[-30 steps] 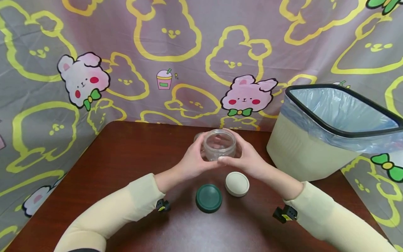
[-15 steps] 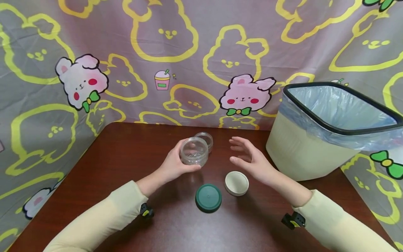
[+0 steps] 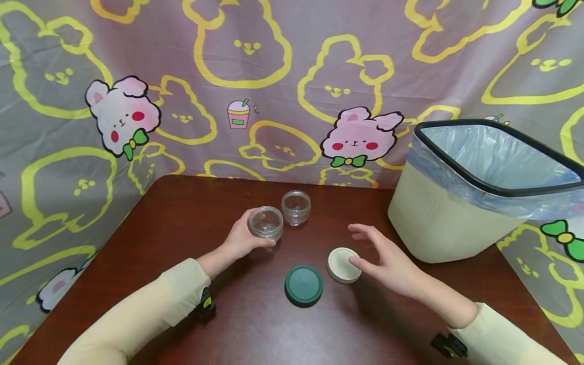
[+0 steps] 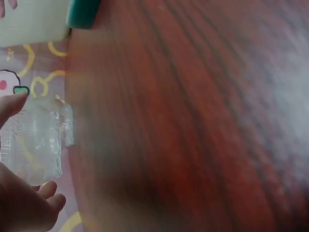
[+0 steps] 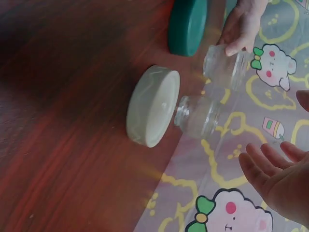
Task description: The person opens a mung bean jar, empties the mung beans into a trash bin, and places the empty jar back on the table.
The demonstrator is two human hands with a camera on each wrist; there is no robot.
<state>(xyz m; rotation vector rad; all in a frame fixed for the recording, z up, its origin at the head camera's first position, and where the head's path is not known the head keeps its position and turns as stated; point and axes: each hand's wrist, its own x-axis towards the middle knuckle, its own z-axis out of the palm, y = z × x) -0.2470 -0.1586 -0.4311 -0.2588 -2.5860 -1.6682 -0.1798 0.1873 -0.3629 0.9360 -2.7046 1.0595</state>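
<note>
My left hand (image 3: 241, 237) grips a clear jar (image 3: 268, 223) from its left side, fingers behind and thumb in front. In the left wrist view the jar (image 4: 36, 140) sits between the thumb and curled fingers. A second, smaller clear jar (image 3: 296, 207) stands on the table just behind and to the right. My right hand (image 3: 388, 261) is spread with nothing in its grasp, its thumb over the edge of a cream lid (image 3: 342, 266). The right wrist view shows a gap between those fingers and the cream lid (image 5: 153, 106). Left of that lid lies a dark green lid (image 3: 303, 285).
A cream bin (image 3: 438, 218) with a black rim and a blue-tinted liner stands at the right on the brown table (image 3: 191, 218). A patterned curtain (image 3: 269, 76) hangs behind and along both sides.
Both hands held the jar together at first. The right hand has let go and moved right and nearer, toward the cream lid. The left hand has carried the jar left and down.
</note>
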